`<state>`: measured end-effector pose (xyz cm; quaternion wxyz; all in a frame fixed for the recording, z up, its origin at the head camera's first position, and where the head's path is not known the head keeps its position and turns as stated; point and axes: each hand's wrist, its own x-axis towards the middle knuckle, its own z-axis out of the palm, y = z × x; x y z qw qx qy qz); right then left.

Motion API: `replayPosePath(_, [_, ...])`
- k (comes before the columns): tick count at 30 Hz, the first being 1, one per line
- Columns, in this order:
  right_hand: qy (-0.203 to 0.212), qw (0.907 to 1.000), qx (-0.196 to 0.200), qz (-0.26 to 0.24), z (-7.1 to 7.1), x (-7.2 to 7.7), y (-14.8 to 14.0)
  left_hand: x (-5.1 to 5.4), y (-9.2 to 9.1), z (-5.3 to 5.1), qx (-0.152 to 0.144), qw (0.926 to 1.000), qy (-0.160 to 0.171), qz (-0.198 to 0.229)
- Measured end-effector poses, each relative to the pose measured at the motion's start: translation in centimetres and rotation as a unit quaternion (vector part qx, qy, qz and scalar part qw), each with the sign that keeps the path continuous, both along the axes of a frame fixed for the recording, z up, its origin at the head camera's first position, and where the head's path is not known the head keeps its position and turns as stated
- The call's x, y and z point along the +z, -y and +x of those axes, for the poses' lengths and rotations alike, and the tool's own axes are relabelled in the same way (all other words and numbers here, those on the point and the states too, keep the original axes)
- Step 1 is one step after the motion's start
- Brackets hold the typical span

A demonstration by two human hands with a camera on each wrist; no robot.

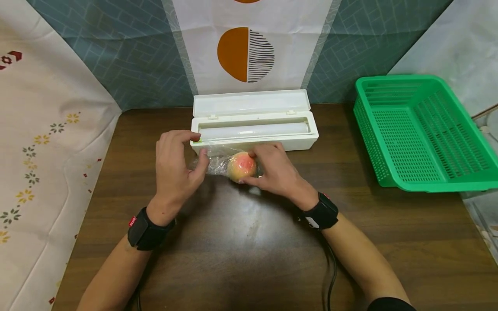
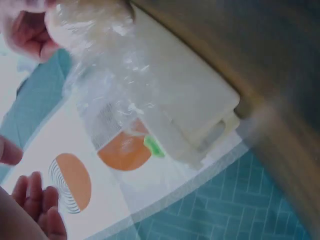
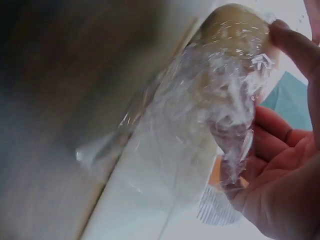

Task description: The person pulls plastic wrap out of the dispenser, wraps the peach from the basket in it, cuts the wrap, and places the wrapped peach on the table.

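Note:
A round red-and-yellow fruit (image 1: 242,166), peach-like, is wrapped in clear cling film (image 1: 218,165) in front of the dispenser. My right hand (image 1: 278,170) holds it from the right, thumb at the near side and fingers beyond. Crumpled film covers the fruit (image 3: 235,30) in the right wrist view, and a loose flap trails off it. My left hand (image 1: 175,162) is left of the film, fingers and thumb apart with nothing gripped between them. The white cling film dispenser (image 1: 256,143) stands behind both hands with its lid raised, a film roll (image 1: 254,131) inside.
A green plastic basket (image 1: 422,186) stands at the right of the wooden table (image 1: 249,259). A small green piece (image 2: 153,146) sits at the dispenser's left end. Patterned cloth (image 1: 128,56) hangs behind, and dark cables (image 1: 332,276) run from the wrists.

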<state>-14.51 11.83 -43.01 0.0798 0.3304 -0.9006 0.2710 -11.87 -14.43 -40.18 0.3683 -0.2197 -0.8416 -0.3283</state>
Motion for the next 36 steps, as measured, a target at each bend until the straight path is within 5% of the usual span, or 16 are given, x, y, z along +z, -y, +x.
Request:
replayPosePath(3, [0.067, 0.9947, -0.004, -0.078, 0.0, 0.7, -0.8, 0.3, -0.1, 0.2, 0.002, 0.9985, -0.043, 0.034])
replayPosePath(6, [0.157, 0.9712, 0.001, -0.180, 0.1, 1.4, -1.6, 0.3, -0.4, 0.2, -0.009, 0.9947, -0.086, 0.054])
replayPosePath(14, [0.334, 0.8629, 0.020, -0.378, 0.4, 2.4, -1.8, -0.3, -0.9, 0.2, -0.065, 0.9867, -0.149, -0.005])
replayPosePath(20, [0.436, 0.7592, 0.051, -0.480, 0.8, 2.1, -0.9, -0.7, -1.2, 0.5, -0.134, 0.9829, -0.111, -0.061])
replayPosePath(23, [0.471, 0.7196, 0.063, -0.506, 0.8, 1.9, -0.7, -0.7, -1.3, 0.6, -0.154, 0.9829, -0.080, -0.062])
replayPosePath(27, [0.476, 0.7108, 0.055, -0.515, 0.9, 1.8, -0.5, -0.6, -1.3, 0.7, -0.167, 0.9829, -0.048, -0.060])
replayPosePath(36, [0.424, 0.7284, 0.034, -0.537, 1.8, 1.9, 0.7, -0.7, -1.1, 1.0, -0.119, 0.9859, -0.048, -0.107])
